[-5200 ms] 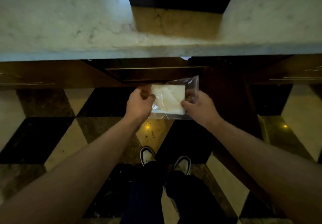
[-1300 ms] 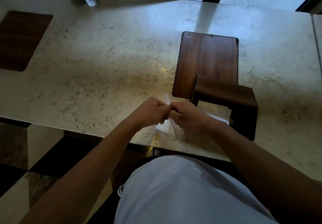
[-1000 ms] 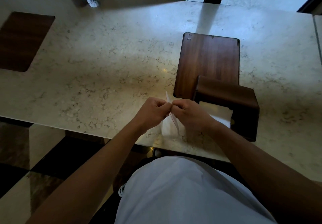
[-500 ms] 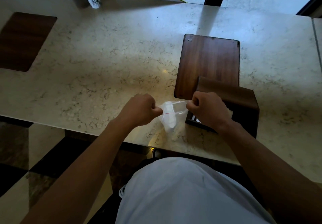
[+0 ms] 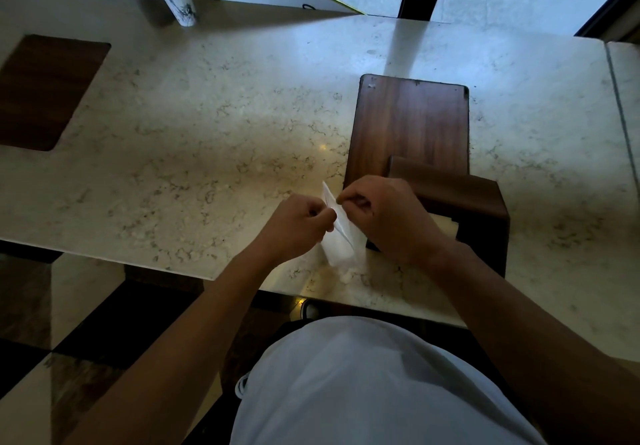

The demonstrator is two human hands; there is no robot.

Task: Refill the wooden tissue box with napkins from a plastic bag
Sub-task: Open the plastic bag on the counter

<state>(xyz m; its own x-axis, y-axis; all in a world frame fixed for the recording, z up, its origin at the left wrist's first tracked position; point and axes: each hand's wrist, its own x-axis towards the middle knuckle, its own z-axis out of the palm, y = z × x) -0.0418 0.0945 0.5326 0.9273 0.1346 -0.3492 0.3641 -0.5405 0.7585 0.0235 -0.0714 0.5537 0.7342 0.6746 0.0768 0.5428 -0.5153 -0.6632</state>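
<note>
Apparently both hands [image 5: 349, 222] pinch crinkly plastic bag [image 5: 341, 236].

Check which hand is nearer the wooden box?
Right. The right hand overlaps the box's near-left corner; the left hand sits farther left, across the bag.

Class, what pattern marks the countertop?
Pale cream marble countertop with darker veining, clearest in the head view.

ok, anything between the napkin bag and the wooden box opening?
Only the right hand itself, which sits between the plastic bag and the wooden tissue box. Both hands pinch the bag's top; the napkins remain inside.
</note>
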